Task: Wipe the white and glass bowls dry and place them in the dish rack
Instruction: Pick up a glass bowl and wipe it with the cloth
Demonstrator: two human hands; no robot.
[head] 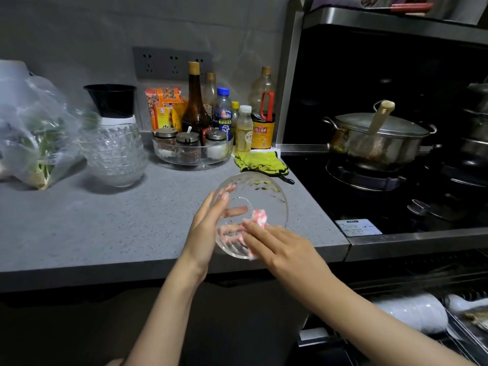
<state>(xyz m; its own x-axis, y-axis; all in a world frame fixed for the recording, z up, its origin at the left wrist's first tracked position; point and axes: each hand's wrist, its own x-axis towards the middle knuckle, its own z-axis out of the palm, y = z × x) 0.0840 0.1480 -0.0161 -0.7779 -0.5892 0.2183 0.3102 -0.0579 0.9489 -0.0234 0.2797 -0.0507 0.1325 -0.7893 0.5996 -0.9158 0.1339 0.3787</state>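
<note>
A clear glass bowl [266, 194] is held tilted above the counter's front edge, its opening turned toward me. My left hand [208, 228] grips its left side, fingers spread behind the glass. My right hand [277, 247] presses a pink and white cloth [260, 217] into the bowl's inside near the lower rim. A stack of several patterned glass bowls [113, 154] stands upside down on the grey counter [105, 220] at the back left. White bowls [412, 313] lie stacked on their sides in the wire dish rack [464, 336] at the lower right, below counter height.
A bag of greens [34, 133] sits far left. Bottles and a tray of spice jars [192, 149] line the back wall, with a green cloth [261, 162] beside them. To the right, a lidded steel pot [380, 138] stands on the black stove.
</note>
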